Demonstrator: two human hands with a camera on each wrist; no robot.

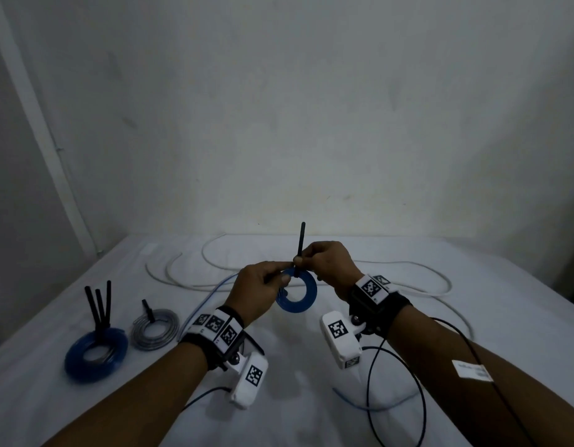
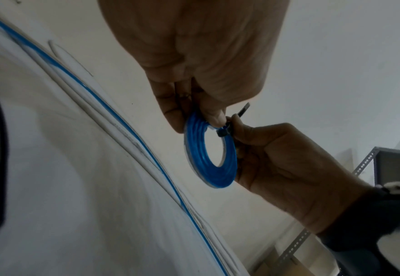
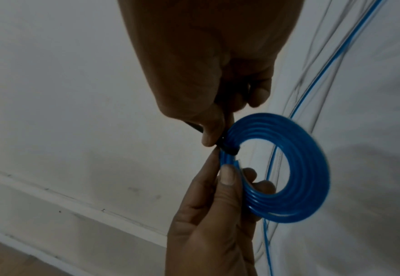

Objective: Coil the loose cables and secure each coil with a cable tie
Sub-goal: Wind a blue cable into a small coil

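A small blue cable coil (image 1: 306, 296) (image 2: 209, 155) (image 3: 296, 168) hangs above the table between both hands. My left hand (image 1: 263, 293) (image 3: 218, 214) pinches its left side between thumb and fingers. A black cable tie (image 1: 300, 248) (image 2: 225, 131) (image 3: 227, 148) is looped round the coil's top, its tail pointing up. My right hand (image 1: 324, 262) (image 2: 281, 158) pinches that tail just above the coil. The tie's head sits against the coil's inner edge.
On the white-covered table (image 1: 118, 408), a large blue coil (image 1: 97, 351) with three upright black ties and a grey coil (image 1: 155, 329) with one tie lie at the left. Loose white cable (image 1: 424, 279) and a thin blue cable (image 1: 205, 298) trail behind. Black sensor leads (image 1: 392, 398) loop near my right forearm.
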